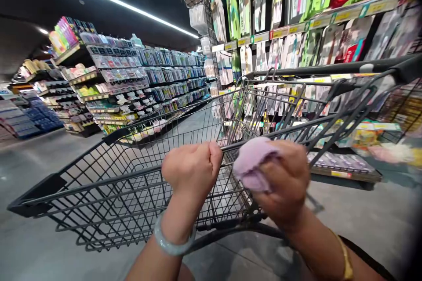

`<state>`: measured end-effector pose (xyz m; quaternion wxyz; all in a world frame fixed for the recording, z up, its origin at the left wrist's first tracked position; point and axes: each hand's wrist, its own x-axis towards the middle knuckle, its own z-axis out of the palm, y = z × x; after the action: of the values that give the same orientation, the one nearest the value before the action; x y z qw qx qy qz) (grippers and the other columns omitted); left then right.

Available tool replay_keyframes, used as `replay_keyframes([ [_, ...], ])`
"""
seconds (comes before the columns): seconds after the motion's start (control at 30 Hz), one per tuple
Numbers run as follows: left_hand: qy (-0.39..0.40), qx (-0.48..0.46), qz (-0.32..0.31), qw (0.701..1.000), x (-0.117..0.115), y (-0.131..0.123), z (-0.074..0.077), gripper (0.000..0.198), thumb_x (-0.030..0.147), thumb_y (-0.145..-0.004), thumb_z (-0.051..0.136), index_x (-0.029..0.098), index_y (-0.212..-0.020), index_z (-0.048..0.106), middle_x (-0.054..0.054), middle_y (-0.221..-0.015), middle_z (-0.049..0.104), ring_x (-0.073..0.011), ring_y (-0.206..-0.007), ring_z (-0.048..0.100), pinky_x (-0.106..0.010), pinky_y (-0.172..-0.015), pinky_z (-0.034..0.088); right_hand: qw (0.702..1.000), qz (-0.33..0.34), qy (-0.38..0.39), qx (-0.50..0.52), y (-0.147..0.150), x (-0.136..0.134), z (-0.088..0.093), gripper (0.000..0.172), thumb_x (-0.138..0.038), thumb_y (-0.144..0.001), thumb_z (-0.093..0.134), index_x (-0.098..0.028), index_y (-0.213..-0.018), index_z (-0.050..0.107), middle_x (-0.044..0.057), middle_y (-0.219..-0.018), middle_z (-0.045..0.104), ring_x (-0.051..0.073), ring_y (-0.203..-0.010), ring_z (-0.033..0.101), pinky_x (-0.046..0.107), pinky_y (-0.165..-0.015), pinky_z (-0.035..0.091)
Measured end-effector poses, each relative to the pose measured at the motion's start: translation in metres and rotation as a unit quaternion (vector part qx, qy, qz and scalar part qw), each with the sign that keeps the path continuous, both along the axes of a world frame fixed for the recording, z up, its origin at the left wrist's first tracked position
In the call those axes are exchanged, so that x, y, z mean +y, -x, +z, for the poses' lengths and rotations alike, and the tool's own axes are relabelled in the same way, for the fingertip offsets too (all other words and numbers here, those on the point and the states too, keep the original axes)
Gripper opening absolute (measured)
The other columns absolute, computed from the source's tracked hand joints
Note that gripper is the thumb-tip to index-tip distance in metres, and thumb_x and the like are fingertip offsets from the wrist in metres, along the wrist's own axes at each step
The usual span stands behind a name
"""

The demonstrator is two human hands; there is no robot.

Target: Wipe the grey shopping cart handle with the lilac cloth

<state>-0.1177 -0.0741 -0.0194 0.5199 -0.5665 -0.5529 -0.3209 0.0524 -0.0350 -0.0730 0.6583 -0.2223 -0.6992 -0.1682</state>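
A dark wire shopping cart (108,189) stands side-on in front of me. My left hand (193,164), with a pale bangle at the wrist, is closed around the cart's near top rail. To its right, my right hand (290,175) is closed on a crumpled light purple cloth (255,158). The cloth lies at the same rail; whether it is pressed on the rail or just above it, I cannot tell. Slight blur softens the right hand. The cart's push handle (316,69) runs along the right side, beyond both hands.
Racks of packaged toothbrushes (260,2) rise behind the cart on the right. A low shelf (343,169) juts out beneath them. Shelves of goods (115,68) line an aisle on the left. Grey floor (26,246) surrounds the cart.
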Motion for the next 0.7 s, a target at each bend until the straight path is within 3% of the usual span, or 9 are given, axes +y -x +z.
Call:
replay_keyframes([
  [0.1,0.000,0.004,-0.002,1.000,-0.003,-0.002,0.000,0.043,0.028,-0.091,0.055,0.023,-0.049,0.050,0.002,-0.043,0.049,-0.0141,-0.047,0.045,-0.032,-0.052,0.022,0.996,0.000,-0.041,-0.073,0.022,-0.016,-0.010,0.011,-0.024,-0.080,0.068,-0.034,-0.084,0.068,-0.007,-0.099,0.073,0.020,-0.094,0.067,0.045,-0.085,0.054],
  [0.17,0.002,0.003,-0.003,1.000,-0.007,-0.004,0.000,0.044,0.028,-0.091,0.055,0.023,-0.048,0.049,0.003,-0.042,0.048,-0.0135,-0.046,0.044,-0.033,-0.052,0.022,0.990,0.014,-0.048,-0.134,0.023,-0.023,-0.014,0.014,-0.024,-0.083,0.065,-0.036,-0.083,0.070,-0.012,-0.097,0.073,0.016,-0.091,0.067,0.041,-0.086,0.056],
  [0.27,0.000,0.000,-0.017,1.000,-0.013,-0.009,-0.001,0.043,0.027,-0.091,0.055,0.023,-0.048,0.050,0.003,-0.042,0.048,-0.0133,-0.046,0.042,-0.033,-0.052,0.021,0.993,0.039,-0.049,-0.105,-0.004,-0.021,-0.006,0.010,-0.023,-0.080,0.068,-0.032,-0.085,0.069,-0.005,-0.098,0.072,0.019,-0.090,0.066,0.042,-0.082,0.055],
  [0.4,-0.005,-0.001,-0.050,0.999,-0.021,-0.022,0.000,0.042,0.027,-0.091,0.055,0.023,-0.050,0.051,0.003,-0.043,0.046,-0.0137,-0.046,0.040,-0.033,-0.053,0.020,0.998,-0.032,-0.043,0.024,-0.041,-0.012,0.013,0.019,-0.026,-0.076,0.072,-0.026,-0.094,0.068,0.007,-0.108,0.066,0.027,-0.098,0.063,0.048,-0.085,0.050],
  [0.47,-0.013,-0.003,-0.068,0.998,-0.023,-0.029,0.000,0.041,0.027,-0.090,0.055,0.023,-0.050,0.050,0.003,-0.043,0.047,-0.0136,-0.046,0.039,-0.033,-0.053,0.021,0.998,-0.010,-0.058,0.006,-0.040,-0.017,0.014,0.016,-0.023,-0.076,0.070,-0.023,-0.092,0.067,0.007,-0.106,0.065,0.025,-0.098,0.061,0.046,-0.085,0.049],
  [0.53,-0.020,-0.010,-0.078,0.997,-0.024,-0.035,0.000,0.041,0.027,-0.089,0.057,0.023,-0.049,0.049,0.003,-0.043,0.047,-0.0135,-0.045,0.038,-0.033,-0.054,0.021,0.994,0.057,-0.081,-0.047,-0.028,-0.026,0.010,0.005,-0.017,-0.078,0.064,-0.021,-0.081,0.063,0.004,-0.100,0.064,0.021,-0.093,0.060,0.041,-0.082,0.048],
  [0.6,-0.025,-0.016,-0.083,0.996,-0.024,-0.039,0.000,0.041,0.026,-0.089,0.056,0.023,-0.049,0.048,0.003,-0.043,0.048,-0.0136,-0.045,0.038,-0.034,-0.054,0.022,0.986,0.106,-0.095,-0.084,-0.020,-0.034,0.006,0.010,-0.013,-0.081,0.056,-0.020,-0.074,0.059,0.002,-0.096,0.064,0.018,-0.089,0.059,0.038,-0.081,0.047],
  [0.7,-0.027,-0.012,-0.103,0.994,-0.021,-0.043,-0.001,0.041,0.026,-0.091,0.055,0.023,-0.050,0.050,0.003,-0.044,0.050,-0.0137,-0.046,0.041,-0.034,-0.055,0.022,0.991,0.093,-0.074,-0.068,-0.030,-0.032,0.007,0.011,-0.014,-0.084,0.055,-0.021,-0.081,0.063,0.003,-0.095,0.065,0.018,-0.088,0.059,0.038,-0.081,0.046],
])
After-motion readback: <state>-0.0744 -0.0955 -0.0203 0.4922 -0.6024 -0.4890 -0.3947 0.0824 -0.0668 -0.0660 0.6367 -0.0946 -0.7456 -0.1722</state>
